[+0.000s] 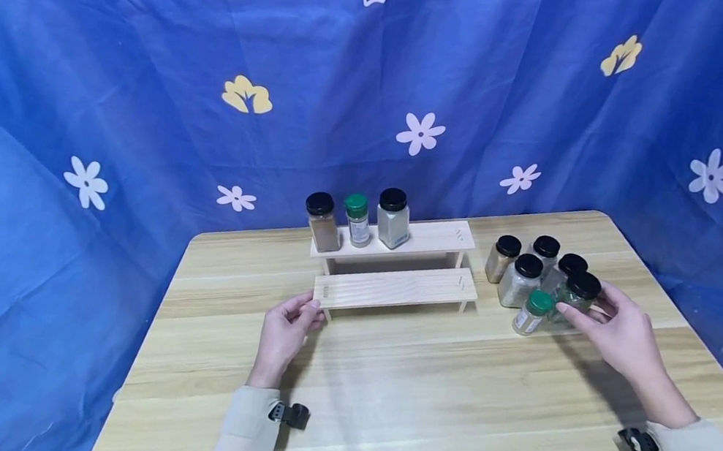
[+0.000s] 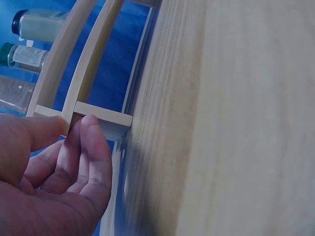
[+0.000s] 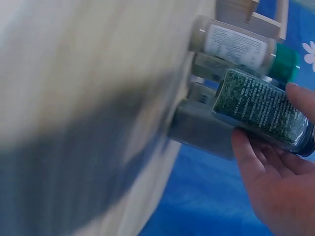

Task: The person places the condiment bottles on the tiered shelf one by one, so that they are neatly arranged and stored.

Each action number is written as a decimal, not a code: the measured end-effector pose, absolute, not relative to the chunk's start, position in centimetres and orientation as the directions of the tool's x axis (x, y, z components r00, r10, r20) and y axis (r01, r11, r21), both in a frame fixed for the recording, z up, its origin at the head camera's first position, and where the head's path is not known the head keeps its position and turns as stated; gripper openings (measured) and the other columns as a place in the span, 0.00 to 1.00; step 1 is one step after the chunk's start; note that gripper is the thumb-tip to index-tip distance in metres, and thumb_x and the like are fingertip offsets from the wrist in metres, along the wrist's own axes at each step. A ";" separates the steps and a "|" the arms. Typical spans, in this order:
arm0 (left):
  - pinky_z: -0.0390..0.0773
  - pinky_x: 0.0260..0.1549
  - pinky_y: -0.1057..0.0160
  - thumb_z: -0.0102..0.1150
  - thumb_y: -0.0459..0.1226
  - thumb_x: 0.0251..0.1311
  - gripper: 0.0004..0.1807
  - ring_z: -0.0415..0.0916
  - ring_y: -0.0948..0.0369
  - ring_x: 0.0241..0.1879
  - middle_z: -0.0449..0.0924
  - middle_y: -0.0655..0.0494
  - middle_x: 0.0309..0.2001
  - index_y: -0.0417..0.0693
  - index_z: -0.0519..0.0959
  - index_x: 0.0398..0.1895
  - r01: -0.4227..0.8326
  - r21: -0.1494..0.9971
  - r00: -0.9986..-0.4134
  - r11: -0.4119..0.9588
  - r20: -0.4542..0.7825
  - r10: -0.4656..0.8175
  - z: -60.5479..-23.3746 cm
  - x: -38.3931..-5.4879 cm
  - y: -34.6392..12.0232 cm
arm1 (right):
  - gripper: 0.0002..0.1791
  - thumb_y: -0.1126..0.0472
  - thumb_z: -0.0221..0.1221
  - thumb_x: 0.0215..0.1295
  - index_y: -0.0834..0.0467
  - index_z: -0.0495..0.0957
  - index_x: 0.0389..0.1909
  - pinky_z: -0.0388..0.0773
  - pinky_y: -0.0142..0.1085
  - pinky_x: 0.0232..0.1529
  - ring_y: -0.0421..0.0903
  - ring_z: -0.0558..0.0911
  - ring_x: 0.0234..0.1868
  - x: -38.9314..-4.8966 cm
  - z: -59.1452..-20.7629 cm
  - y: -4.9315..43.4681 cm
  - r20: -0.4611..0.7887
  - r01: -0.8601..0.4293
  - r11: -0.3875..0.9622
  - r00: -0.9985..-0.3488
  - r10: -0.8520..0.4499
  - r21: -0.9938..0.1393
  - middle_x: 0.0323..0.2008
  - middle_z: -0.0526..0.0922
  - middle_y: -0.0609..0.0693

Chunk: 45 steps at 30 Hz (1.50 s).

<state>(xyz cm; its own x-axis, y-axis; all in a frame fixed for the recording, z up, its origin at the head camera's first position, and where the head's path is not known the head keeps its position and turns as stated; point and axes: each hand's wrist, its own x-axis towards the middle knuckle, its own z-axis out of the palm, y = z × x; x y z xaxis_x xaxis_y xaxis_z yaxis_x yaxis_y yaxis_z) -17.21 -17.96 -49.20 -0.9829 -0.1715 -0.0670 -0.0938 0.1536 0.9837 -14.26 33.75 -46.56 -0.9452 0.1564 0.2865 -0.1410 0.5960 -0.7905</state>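
Observation:
My right hand (image 1: pixel 624 338) grips a square jar of green dried herbs (image 3: pixel 261 105) with a black lid, thumb on one side and fingers on the other. In the right wrist view its base appears raised off the table. Beside it stand a small green-capped shaker (image 1: pixel 529 313) and several black-lidded spice jars (image 1: pixel 516 289). My left hand (image 1: pixel 284 331) pinches the left end of the lower step of a wooden two-step rack (image 1: pixel 394 288), thumb on top and fingers underneath, as the left wrist view shows.
On the rack's upper step (image 1: pixel 433 238) stand a black-lidded brown spice jar (image 1: pixel 325 230), a green-capped shaker (image 1: pixel 359 229) and a black-lidded pale jar (image 1: pixel 393 225). The wooden table (image 1: pixel 395 405) backs onto a blue patterned cloth (image 1: pixel 347 106).

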 end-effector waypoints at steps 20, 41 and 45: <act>0.92 0.43 0.70 0.61 0.32 0.74 0.20 0.89 0.66 0.37 0.86 0.32 0.54 0.34 0.78 0.65 -0.093 0.984 -0.984 0.153 -0.067 -0.167 -49.4 -17.1 -18.1 | 0.27 0.61 0.77 0.59 0.60 0.81 0.59 0.81 0.10 0.44 0.16 0.81 0.42 -17.0 -40.4 30.4 0.395 -0.212 0.546 -0.886 0.242 -0.810 0.38 0.80 0.17; 0.93 0.44 0.68 0.62 0.31 0.73 0.20 0.91 0.59 0.39 0.88 0.34 0.52 0.33 0.79 0.64 -0.096 0.982 -0.982 0.163 -0.066 -0.179 -49.2 -17.0 -18.1 | 0.32 0.53 0.77 0.61 0.59 0.79 0.64 0.91 0.33 0.54 0.59 0.89 0.53 -23.4 -38.0 18.6 0.375 -0.307 0.528 -0.927 0.022 -0.792 0.52 0.89 0.63; 0.93 0.45 0.67 0.60 0.29 0.73 0.19 0.90 0.59 0.39 0.87 0.34 0.53 0.33 0.78 0.65 -0.100 0.985 -0.982 0.144 -0.074 -0.174 -49.1 -17.0 -18.2 | 0.32 0.53 0.77 0.61 0.58 0.80 0.63 0.91 0.48 0.57 0.56 0.89 0.53 -24.5 -38.1 16.8 0.363 -0.314 0.516 -0.932 -0.006 -0.797 0.52 0.90 0.61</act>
<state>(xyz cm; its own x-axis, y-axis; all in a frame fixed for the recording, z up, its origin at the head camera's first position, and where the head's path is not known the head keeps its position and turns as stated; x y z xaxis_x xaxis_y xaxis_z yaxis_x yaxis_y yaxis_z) -16.99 -18.16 -49.14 -0.9820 -0.1736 -0.0743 -0.0999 0.1436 0.9846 -24.55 16.82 -38.15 -0.9320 -0.0064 0.3625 -0.3137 0.5158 -0.7972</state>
